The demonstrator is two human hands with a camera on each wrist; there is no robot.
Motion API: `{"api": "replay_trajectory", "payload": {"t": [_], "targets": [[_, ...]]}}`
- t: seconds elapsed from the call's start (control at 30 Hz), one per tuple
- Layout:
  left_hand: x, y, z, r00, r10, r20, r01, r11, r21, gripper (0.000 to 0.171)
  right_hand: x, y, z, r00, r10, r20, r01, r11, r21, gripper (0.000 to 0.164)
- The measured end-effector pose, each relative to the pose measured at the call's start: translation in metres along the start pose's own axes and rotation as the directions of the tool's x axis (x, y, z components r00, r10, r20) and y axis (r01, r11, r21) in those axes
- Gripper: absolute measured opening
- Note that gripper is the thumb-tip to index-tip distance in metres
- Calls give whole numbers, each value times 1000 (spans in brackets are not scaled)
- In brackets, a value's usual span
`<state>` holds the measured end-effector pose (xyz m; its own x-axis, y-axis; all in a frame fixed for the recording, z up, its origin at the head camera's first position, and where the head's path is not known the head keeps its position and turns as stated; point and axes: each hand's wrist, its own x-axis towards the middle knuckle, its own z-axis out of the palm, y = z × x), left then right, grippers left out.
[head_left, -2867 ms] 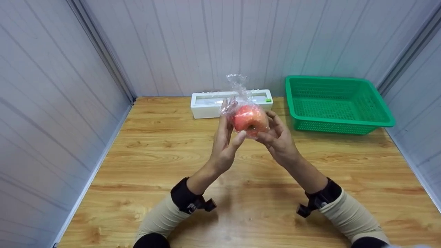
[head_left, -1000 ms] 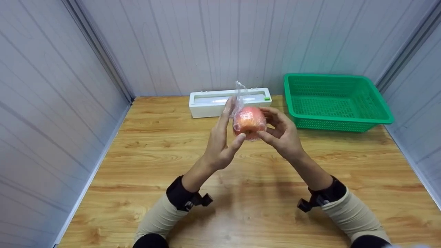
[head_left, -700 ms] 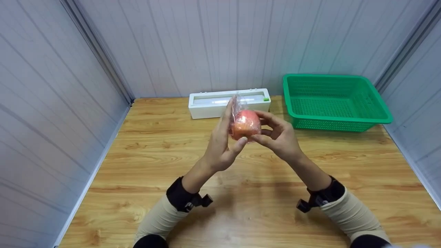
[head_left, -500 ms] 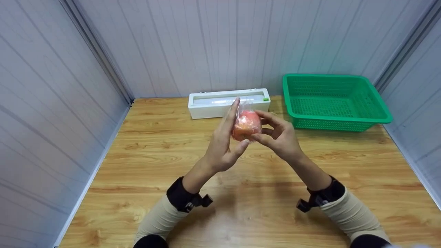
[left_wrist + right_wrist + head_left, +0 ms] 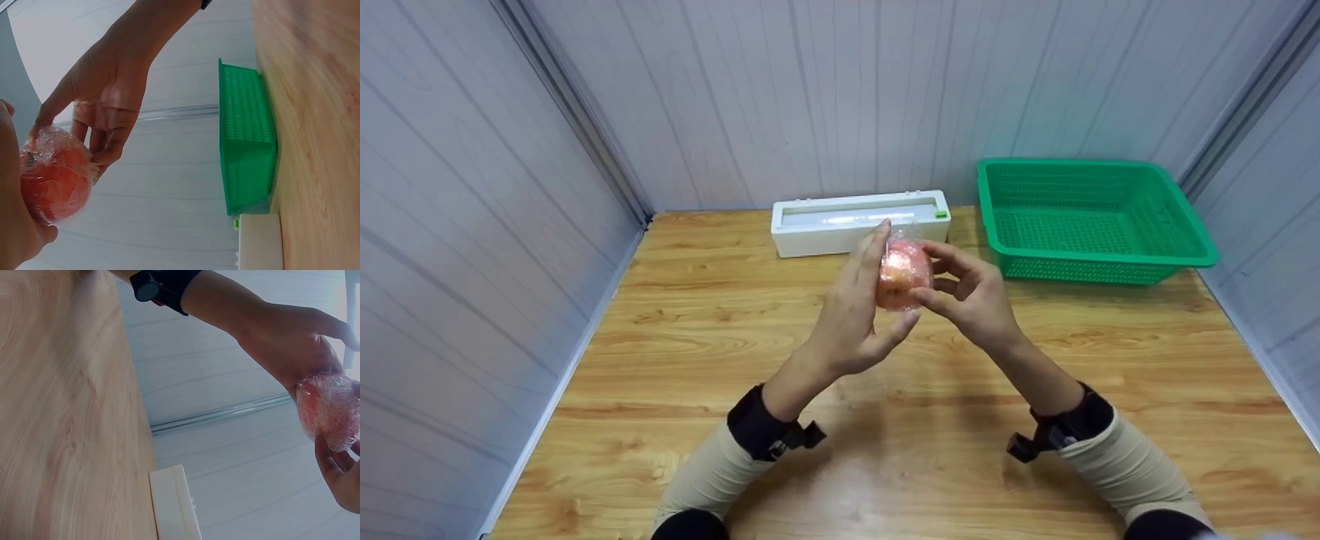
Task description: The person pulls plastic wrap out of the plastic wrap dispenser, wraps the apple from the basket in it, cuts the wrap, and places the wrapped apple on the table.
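A red apple (image 5: 901, 276) wrapped in clear cling film is held up above the table between both hands. My right hand (image 5: 979, 306) pinches it from the right, thumb at the near side and fingertips at the far side. My left hand (image 5: 849, 315) lies along its left side with straight fingers, the thumb held away from them below the apple. In the left wrist view, wrinkled film (image 5: 56, 140) bunches over the top of the fruit near the right fingertips. The right wrist view shows the wrapped apple (image 5: 326, 410) against the left palm.
At the back of the wooden table (image 5: 720, 337) stands a white cling film dispenser (image 5: 817, 241) with a green slider (image 5: 941, 214). A green plastic basket (image 5: 1080, 266) sits at the back right. Pale panel walls (image 5: 780, 97) enclose the table.
The loose film tail that stood up beyond the apple is now folded down. The apple has been turned, and my left fingers have come flatter against its side, shifting slightly right.
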<state>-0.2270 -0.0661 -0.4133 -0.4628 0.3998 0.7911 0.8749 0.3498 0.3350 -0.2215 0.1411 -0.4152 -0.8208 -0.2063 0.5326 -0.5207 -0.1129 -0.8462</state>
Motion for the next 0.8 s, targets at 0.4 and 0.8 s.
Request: {"api": "replay_trajectory", "payload": {"t": [0.4,0.8], "targets": [[5,-6,-24,994,-35,108,52,987,-154,67,4,1,-5,999,46,3,-46,998,46,66],[7,-6,-26,999,4,-47,-15,970,-243,64,5,0,-10,1000,-9,10,7,992,125,79]]}}
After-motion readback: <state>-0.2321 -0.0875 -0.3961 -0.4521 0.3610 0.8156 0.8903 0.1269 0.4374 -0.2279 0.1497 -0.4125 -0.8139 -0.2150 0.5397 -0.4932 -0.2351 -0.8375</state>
